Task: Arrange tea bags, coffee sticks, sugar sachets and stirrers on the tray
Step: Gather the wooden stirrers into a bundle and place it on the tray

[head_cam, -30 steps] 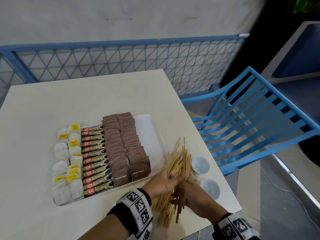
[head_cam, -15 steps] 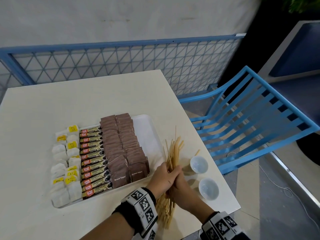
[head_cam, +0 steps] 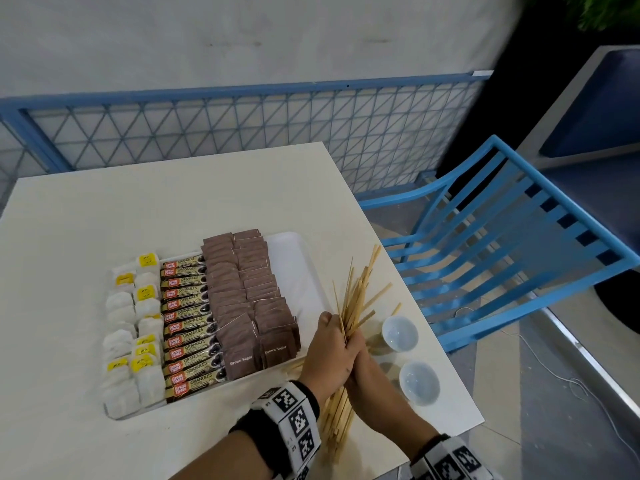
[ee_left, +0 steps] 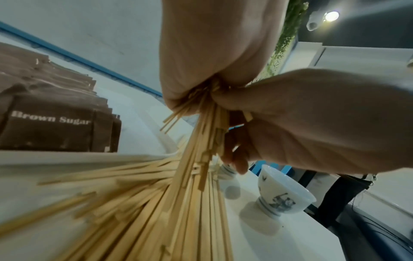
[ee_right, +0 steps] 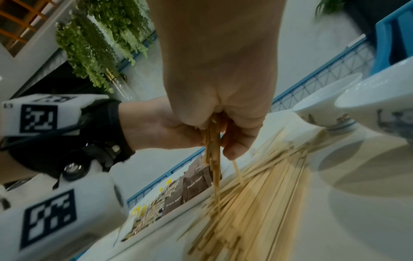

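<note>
My left hand (head_cam: pixel 330 355) and right hand (head_cam: pixel 372 379) are both curled round the middle of the stirrers (head_cam: pixel 353 306), fingers (ee_left: pixel 234 159) pressed together on the bundle. The sticks fan out above my fists and splay below them, lower ends on the table (head_cam: pixel 138 202) just beside the tray (head_cam: pixel 294 258). Some ends stick out unevenly, so the bundle isn't squared.

Outward from there, the tray holds tea bags (head_cam: pixel 133 323) at its left, coffee sticks (head_cam: pixel 187 323) next, then sugar sachets (head_cam: pixel 249 299); a bare strip is left along its right side. Two cups (head_cam: pixel 400 332) stand on the table near my right hand.

I judge this the last step: gathering the stirrers. Next I'd need to even the ends, then lay the bundle into that strip without scattering sticks or nudging the sachets.
</note>
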### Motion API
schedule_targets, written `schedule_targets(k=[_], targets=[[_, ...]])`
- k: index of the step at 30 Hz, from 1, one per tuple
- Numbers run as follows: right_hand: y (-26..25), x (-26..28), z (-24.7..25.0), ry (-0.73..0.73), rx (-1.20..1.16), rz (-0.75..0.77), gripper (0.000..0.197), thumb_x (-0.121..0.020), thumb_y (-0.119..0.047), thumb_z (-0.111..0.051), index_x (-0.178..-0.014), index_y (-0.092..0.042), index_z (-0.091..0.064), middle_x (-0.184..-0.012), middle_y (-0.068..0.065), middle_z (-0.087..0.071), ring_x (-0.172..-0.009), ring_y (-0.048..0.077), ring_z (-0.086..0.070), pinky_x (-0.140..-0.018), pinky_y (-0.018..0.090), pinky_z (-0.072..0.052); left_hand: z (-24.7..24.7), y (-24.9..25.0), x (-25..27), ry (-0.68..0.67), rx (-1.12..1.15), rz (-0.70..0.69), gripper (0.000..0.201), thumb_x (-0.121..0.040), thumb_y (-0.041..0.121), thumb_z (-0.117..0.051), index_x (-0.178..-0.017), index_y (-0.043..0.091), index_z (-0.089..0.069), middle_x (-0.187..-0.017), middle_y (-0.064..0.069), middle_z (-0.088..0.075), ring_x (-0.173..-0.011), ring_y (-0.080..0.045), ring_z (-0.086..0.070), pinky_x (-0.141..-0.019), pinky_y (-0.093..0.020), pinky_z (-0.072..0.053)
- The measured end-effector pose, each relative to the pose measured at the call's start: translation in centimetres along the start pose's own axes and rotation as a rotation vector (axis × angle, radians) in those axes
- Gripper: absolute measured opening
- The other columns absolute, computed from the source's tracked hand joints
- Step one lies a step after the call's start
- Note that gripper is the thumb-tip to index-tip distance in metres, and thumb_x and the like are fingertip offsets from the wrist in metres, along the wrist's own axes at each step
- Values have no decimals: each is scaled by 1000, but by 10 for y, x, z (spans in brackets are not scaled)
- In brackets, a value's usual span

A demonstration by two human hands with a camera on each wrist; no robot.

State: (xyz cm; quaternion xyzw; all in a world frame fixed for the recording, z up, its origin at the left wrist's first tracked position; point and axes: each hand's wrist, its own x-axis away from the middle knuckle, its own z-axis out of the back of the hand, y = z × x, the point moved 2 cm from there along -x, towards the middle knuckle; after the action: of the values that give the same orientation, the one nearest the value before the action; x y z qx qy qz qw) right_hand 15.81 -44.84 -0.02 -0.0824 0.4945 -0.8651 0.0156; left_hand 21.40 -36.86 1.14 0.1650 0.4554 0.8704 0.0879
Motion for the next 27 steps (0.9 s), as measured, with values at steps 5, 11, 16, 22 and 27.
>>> schedule_targets(k=[5,11,16,22,27], targets=[[-4,2,20,-79,-109,-101,28,-91,-35,-51,-117,-25,-47,-100,-8,-60,-89,5,-57,-79,21,-49,7,1,-5,38,-18,-46,30,-97,29,-41,-106,2,-51,-103,-5,-41,-93,-22,-54,-82,-26,-45],[-14,-7,48,47,-463,-180,72,-59,-57,-61,-121,-23,-44,-108,4,-60,-98,6,-60,-76,12,-48,9,2,-4,-31,-198,-139,36,-97,31,-42,-120,3,-45,-120,-7,-39,-106,-24,-50,-87,-30,-43],[-31,-30,45,174,-527,-203,67,-70,-49,-74,-121,-20,-42,-117,-8,-61,-109,7,-60,-81,19,-53,-1,11,2,-76,-197,-116,40,-97,28,-34,-136,21,-33,-127,-2,-43,-117,-19,-41,-101,-35,-36],[-35,-49,42,363,-600,-176,44,-83,-16,-69,-121,-21,-48,-93,-1,-72,-93,11,-68,-81,22,-52,2,8,-4,-200,88,-110,36,-94,16,-41,-130,18,-36,-79,3,-55,-63,-9,-52,-59,-21,-48],[-33,-49,44,481,-682,-231,28,-89,-33,-58,-90,-5,-61,-64,4,-66,-75,20,-71,-72,30,-54,7,10,-2,-272,133,-111,36,-94,21,-51,-128,14,-40,-72,7,-55,-56,-5,-52,-51,-11,-40]])
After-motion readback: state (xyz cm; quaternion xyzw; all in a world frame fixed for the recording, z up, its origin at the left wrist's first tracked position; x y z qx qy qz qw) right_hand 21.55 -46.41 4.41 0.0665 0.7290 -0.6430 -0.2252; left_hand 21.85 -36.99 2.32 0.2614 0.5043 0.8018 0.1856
